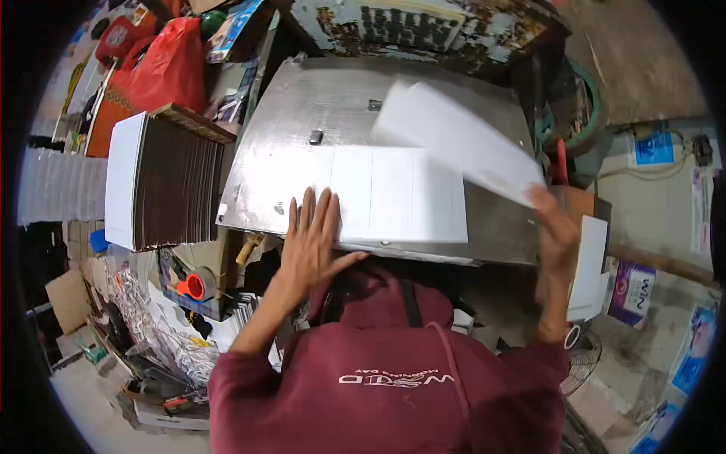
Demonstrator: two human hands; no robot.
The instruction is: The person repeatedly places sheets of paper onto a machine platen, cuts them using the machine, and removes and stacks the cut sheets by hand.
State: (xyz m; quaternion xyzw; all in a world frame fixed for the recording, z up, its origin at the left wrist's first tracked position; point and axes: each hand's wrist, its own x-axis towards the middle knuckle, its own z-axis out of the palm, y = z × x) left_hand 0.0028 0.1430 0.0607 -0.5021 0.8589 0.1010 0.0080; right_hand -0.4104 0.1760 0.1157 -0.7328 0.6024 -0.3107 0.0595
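Observation:
A white creased sheet (393, 193) lies near the front edge of a bare metal work surface (280, 106). Thin straight crease lines run across it. My left hand (308, 238) lies flat at the sheet's left end, fingers stretched out and thumb spread along the front edge. My right hand (556, 227), somewhat blurred, grips the near right end of a second white sheet (454, 132). This one is tilted above the surface, smeared by motion, and covers the first sheet's far right corner. Two small dark metal blocks, one of them a stop (315, 137), sit on the surface behind the first sheet.
At the left stands a tall stack of boards (178, 185) with a white face. Behind it hangs a red plastic bag (172, 68). A rusty machine part (423, 30) borders the far side. More white sheets (588, 265) stand at the right. A tape roll (198, 285) lies lower left.

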